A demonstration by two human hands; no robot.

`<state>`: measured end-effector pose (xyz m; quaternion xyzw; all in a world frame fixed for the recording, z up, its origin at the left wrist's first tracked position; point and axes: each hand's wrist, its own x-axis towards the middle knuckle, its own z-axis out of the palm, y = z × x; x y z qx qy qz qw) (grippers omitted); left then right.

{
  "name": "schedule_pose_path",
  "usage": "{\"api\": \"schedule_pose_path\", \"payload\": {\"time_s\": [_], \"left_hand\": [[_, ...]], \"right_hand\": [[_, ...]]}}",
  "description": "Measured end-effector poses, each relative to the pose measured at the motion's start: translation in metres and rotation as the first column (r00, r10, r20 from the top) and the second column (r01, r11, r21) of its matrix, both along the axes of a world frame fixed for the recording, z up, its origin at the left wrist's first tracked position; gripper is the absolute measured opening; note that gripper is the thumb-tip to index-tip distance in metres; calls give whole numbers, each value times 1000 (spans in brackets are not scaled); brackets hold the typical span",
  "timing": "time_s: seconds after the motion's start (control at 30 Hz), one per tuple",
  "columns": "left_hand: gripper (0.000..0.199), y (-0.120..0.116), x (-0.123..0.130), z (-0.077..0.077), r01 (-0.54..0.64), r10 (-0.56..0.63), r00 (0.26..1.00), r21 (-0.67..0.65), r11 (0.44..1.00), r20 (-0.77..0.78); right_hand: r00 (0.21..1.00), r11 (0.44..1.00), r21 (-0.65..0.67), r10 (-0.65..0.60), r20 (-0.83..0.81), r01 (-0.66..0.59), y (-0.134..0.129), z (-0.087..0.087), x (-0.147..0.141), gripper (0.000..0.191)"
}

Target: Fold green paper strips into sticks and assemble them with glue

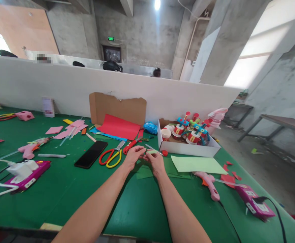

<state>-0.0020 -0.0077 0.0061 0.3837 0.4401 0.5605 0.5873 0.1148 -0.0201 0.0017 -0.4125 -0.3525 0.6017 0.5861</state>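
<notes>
My left hand and my right hand meet fingertip to fingertip above the green table. A small light green paper strip shows at the fingers of my right hand. My left thumb and forefinger are pinched at its left end, where the fingers partly hide it. Beneath both hands lie darker green paper sheets. Just beyond the fingers is a pointed, pen-like tool, with a red round cap beside it. Red-handled scissors lie close to my left hand.
Left are red-and-yellow scissors, a black phone, a pink glue gun and a power strip. Right are a white box of paper-cup figures, a light green sheet, another glue gun and power strip.
</notes>
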Motion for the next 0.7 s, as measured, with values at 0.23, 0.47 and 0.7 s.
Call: {"api": "schedule_pose_path", "payload": {"time_s": [0.23,0.47,0.7], "left_hand": [[36,-1,1,2,-18,18,1000,23,1000,-8],[35,0,1,-1,-22,22,1000,28,999,-1],[39,1,3,-6,74,-73,997,-26,997,19]], "right_hand": [[1000,1000,-23,9,-14,-9,-1,0,-1,25],[1000,1000,-28,13,-21,-14,-1,0,-1,26],[996,997,-22,-71,-47,70,0,2,0,29]]}}
